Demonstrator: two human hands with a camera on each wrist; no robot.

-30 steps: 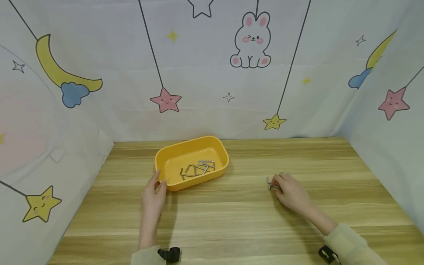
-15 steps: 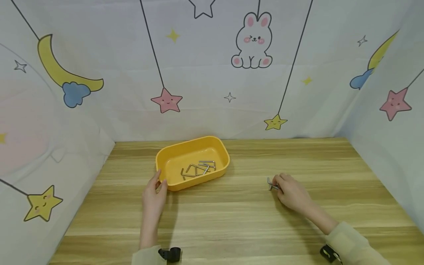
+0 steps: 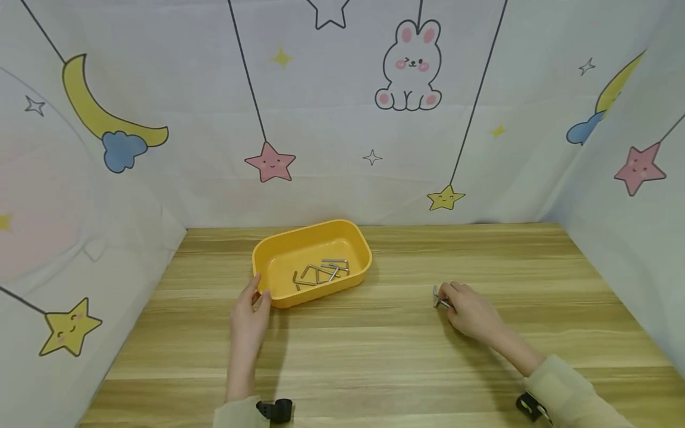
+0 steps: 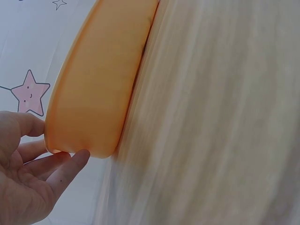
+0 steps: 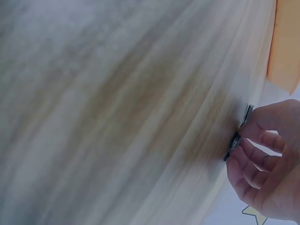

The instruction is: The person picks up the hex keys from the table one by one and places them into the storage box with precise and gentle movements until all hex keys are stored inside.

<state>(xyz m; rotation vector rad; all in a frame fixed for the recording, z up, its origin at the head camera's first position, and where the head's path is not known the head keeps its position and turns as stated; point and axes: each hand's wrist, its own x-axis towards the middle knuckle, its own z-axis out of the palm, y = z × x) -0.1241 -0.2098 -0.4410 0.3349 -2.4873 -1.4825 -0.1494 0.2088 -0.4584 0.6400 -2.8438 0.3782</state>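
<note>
A yellow plastic bin (image 3: 311, 296) stands on the table with several L-shaped metal hex keys (image 3: 319, 274) inside. My left hand (image 3: 250, 312) holds its near left corner, thumb and fingers spread on either side; the left wrist view shows my fingertips (image 4: 83, 155) against the bin's outer wall. Farther right, my right hand (image 3: 473, 312) pinches hex keys (image 3: 440, 301) low at the tabletop. Part of this metal is hidden by my fingers, so I cannot tell exactly how many pieces there are. In the right wrist view, thumb and fingers close on the dark metal (image 5: 234, 139).
The wood-grain table (image 3: 369, 351) extends between and in front of both hands. A white cloth backdrop (image 3: 332, 119) with printed stars, moons and a rabbit encloses the back and sides. Black wrist straps (image 3: 275, 410) sit at the sleeves.
My right hand stays in nearly the same spot, with the hex keys in its fingers turned slightly. The left hand and the bin keep their places.
</note>
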